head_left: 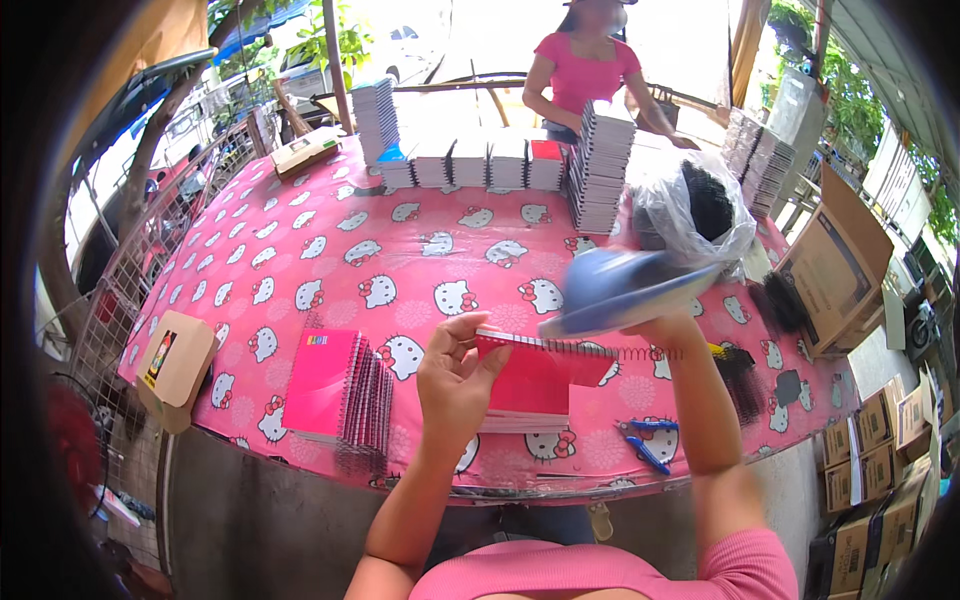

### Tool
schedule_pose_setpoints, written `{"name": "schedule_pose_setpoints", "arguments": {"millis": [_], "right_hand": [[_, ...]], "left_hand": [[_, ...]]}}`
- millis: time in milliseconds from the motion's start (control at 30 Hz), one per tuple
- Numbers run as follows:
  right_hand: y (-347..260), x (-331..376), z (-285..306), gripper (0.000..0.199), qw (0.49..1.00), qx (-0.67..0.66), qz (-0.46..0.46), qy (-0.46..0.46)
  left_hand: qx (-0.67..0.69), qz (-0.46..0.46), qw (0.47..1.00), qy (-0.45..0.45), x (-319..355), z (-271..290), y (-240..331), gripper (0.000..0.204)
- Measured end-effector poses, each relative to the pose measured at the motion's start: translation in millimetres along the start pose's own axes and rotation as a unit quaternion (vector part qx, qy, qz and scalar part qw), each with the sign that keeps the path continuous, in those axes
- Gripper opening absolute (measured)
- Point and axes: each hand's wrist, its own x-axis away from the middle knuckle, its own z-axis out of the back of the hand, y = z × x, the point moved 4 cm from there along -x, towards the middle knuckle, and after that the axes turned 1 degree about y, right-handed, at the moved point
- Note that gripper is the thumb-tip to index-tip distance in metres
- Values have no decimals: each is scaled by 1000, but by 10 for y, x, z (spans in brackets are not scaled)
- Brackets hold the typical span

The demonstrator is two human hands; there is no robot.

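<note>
Head view, left hand: the left hand (455,375) is raised over the near edge of the table (330,255), its grip clasped on the left end of a red spiral notebook (535,375), thumb on top.
Head view, right hand: the right hand (665,325) is at the right end of the notebook, largely hidden behind a blurred blue cover (620,290); I cannot tell whether its grip is clenched or what it grasps.
Red spiral notebook: held just above the table, near the middle, with its wire coil (640,352) along the far edge and sticking out to the right; a thin pile of white pages (525,420) lies beneath it.
Left of the hands: a stack of pink notebooks (335,390) lies on the table, and a brown cardboard box (175,365) sits at the left edge.
Right of the hands: blue-handled pliers (645,440) lie near the edge; black wire coils (740,375) lie further right.
Far side: rows and stacks of white notebooks (600,165), a clear plastic bag (695,205) with dark coils, and a person in a pink top (585,70) standing behind the table.
</note>
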Motion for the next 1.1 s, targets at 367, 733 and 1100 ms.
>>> {"name": "schedule_pose_setpoints", "arguments": {"millis": [367, 733, 1100], "right_hand": [[566, 153, 87, 36, 887, 428, -97, 144], [599, 1691, -54, 53, 848, 498, -128, 128], [619, 2328, -429, 54, 856, 435, -250, 122]], "left_hand": [[44, 76, 996, -33, -26, 184, -58, 30], [-283, -385, 862, -170, 332, -122, 495, 22], [-294, -287, 904, -115, 432, -117, 2, 27]]}}
